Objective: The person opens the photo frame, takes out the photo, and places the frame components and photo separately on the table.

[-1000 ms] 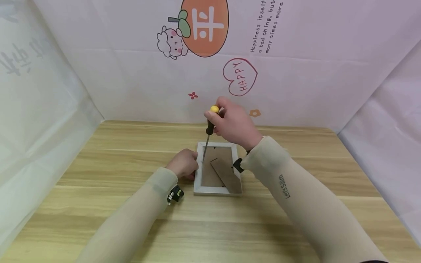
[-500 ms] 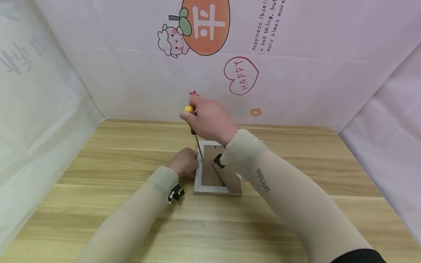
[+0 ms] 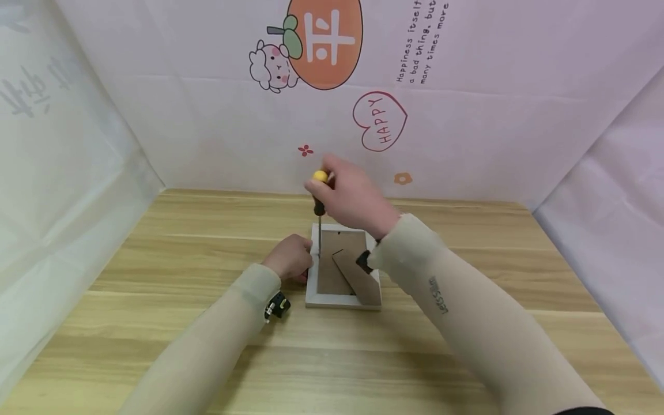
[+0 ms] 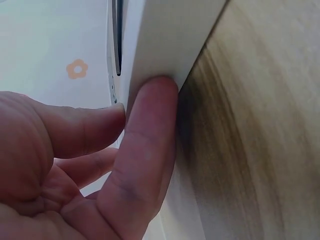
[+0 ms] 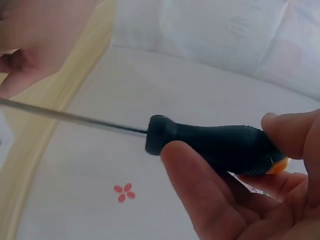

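A white picture frame [image 3: 344, 300] lies back up on the wooden table, showing its brown backing board [image 3: 332, 282] and a stand leg [image 3: 363, 276]. My left hand [image 3: 288, 257] holds the frame's left side. In the left wrist view, a finger [image 4: 150, 130] presses the frame's side wall, and the thumb touches near its edge. A screwdriver [image 5: 210, 145] with a black handle and yellow end is gripped by my right hand [image 3: 353, 193] above the frame. Its shaft stands nearly upright, the tip at the inner left edge of the frame; exact contact there is too small to make out.
The wooden table [image 3: 171, 242] spreads around the frame. Behind it rises a white printed cloth [image 3: 207, 132], near the right hand. More white cloth hangs along the left side [image 3: 62, 173] and the right side [image 3: 612, 173].
The screwdriver handle has swung left, then partly back right to nearly upright, while its tip has stayed at the same spot. My left hand and the frame have hardly moved.
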The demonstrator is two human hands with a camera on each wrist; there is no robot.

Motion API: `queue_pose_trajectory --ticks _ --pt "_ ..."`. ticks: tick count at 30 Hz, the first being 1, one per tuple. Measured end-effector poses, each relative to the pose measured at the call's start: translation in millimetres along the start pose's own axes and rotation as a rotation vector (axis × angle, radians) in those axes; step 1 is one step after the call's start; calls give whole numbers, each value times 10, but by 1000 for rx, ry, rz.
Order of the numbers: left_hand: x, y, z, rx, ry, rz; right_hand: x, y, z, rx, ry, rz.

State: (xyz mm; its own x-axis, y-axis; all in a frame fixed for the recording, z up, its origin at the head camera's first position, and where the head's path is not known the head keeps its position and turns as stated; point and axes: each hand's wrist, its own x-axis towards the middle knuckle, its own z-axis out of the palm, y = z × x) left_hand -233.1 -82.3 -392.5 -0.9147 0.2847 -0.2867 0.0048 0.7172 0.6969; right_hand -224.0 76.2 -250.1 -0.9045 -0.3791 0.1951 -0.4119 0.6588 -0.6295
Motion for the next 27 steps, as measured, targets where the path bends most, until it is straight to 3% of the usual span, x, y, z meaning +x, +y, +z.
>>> queue_pose_trajectory --ticks 7,13,19,22,27 --pt "-1 5 0 -1 1 -11 -328 298 -195 105 -8 99" --pt "3 -1 18 -54 1 -25 -471 781 -461 47 -34 164" --pt "1 -12 6 -66 -8 -30 -714 1231 -666 -95 -210 225" --pt "19 -15 6 -80 -8 -36 -826 1436 -659 -170 -314 214" --pt "26 -3 24 -88 -1 -36 -999 1684 -559 -186 -459 179"
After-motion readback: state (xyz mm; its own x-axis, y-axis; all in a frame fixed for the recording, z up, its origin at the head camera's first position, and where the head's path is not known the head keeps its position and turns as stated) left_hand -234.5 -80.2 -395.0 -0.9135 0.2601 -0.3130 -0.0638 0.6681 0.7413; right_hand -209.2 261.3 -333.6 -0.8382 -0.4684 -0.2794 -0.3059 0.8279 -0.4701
